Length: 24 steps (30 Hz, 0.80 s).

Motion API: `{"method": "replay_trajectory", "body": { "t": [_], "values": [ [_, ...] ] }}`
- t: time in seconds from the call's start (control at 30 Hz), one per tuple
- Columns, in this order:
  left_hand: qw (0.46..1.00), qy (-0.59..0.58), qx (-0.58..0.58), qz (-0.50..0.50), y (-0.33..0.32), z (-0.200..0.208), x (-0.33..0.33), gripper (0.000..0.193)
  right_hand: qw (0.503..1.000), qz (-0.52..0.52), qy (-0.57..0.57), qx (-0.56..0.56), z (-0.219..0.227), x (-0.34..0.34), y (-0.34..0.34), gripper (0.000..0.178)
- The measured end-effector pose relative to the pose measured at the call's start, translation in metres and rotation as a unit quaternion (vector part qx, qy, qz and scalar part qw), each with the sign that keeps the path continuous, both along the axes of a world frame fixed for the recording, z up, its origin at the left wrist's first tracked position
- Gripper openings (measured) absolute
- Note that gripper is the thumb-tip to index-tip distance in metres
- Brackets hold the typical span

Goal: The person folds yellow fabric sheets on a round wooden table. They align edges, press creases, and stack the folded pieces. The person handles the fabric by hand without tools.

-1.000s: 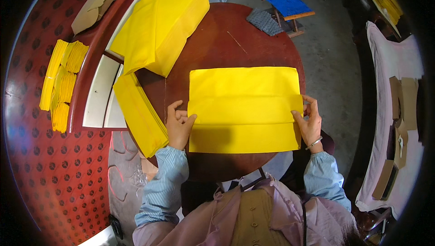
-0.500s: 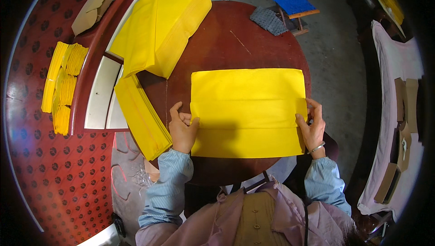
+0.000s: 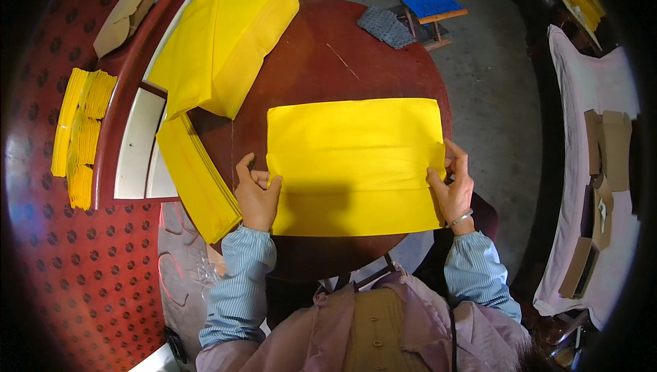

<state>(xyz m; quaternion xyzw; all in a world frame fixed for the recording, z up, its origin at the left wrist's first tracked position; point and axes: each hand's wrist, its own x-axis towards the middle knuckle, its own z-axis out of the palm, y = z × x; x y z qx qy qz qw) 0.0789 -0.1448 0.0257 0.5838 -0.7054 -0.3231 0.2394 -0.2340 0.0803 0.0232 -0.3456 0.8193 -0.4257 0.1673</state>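
Note:
A flat, folded yellow cloth sheet lies across the near part of the round dark-red table, with creases running side to side. My left hand is at its left edge, thumb on the border, index finger raised and bent, the other fingers curled against the side. At the right edge my right hand pinches the cloth, thumb on top and fingers partly hidden beyond the border. To the left of my left hand rests a narrow stack of folded yellow cloth. Behind that stands a bulky yellow pile.
Bundled yellow pieces lie on the red patterned surface at far left. White panels edge the table's left. A blue-topped folding stool and grey textured mat are at the back right. Cardboard boxes sit on pink cloth at right.
The whole view has shifted slightly, so everything appears farther left. My hands keep the same places on the yellow cloth sheet, which shows no visible change.

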Motion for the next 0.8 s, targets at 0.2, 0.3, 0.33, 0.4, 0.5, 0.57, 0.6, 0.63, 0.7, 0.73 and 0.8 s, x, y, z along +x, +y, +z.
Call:
{"method": "replay_trajectory", "body": {
  "t": [0.2, 0.3, 0.33, 0.4, 0.5, 0.57, 0.6, 0.63, 0.7, 0.73, 0.8],
  "values": [
    [0.868, -0.222, -0.412, -0.168, 0.010, 0.002, -0.012, 0.050, 0.999, 0.013, 0.036, 0.004, -0.006, 0.000, 0.002, 0.063],
    [0.904, -0.111, -0.273, -0.309, 0.006, -0.003, -0.010, 0.040, 0.998, 0.029, 0.047, 0.016, -0.008, -0.001, 0.004, 0.063],
    [0.914, -0.075, -0.210, -0.340, 0.006, -0.004, -0.010, 0.037, 0.999, 0.023, 0.042, 0.024, -0.009, -0.001, 0.004, 0.062],
    [0.940, -0.094, -0.170, -0.280, 0.013, -0.006, -0.016, 0.042, 0.998, 0.024, 0.055, 0.017, -0.011, 0.000, 0.003, 0.062],
    [0.955, -0.187, -0.088, -0.213, 0.042, -0.015, -0.050, 0.072, 0.999, 0.025, 0.039, 0.003, -0.009, 0.002, 0.001, 0.061],
    [0.936, -0.287, -0.103, -0.177, 0.061, -0.021, -0.073, 0.081, 1.000, 0.023, 0.015, -0.007, -0.001, 0.004, 0.004, 0.062],
    [0.924, -0.327, -0.111, -0.161, 0.066, -0.022, -0.079, 0.086, 1.000, 0.022, -0.002, -0.010, 0.004, 0.007, 0.004, 0.062],
    [0.921, -0.338, -0.100, -0.164, 0.066, -0.023, -0.082, 0.094, 0.994, 0.015, 0.108, 0.032, 0.010, 0.012, 0.004, 0.063],
    [0.927, -0.326, -0.099, -0.160, 0.068, -0.022, -0.083, 0.093, 0.942, 0.010, 0.310, 0.126, 0.021, 0.026, -0.001, 0.065],
    [0.928, -0.323, -0.106, -0.153, 0.069, -0.022, -0.082, 0.092, 0.929, 0.062, 0.365, 0.005, 0.019, 0.044, -0.010, 0.068],
    [0.919, -0.348, -0.093, -0.160, 0.069, -0.020, -0.082, 0.092, 0.909, 0.174, 0.376, -0.054, 0.003, 0.088, -0.054, 0.067]
  ]
}}
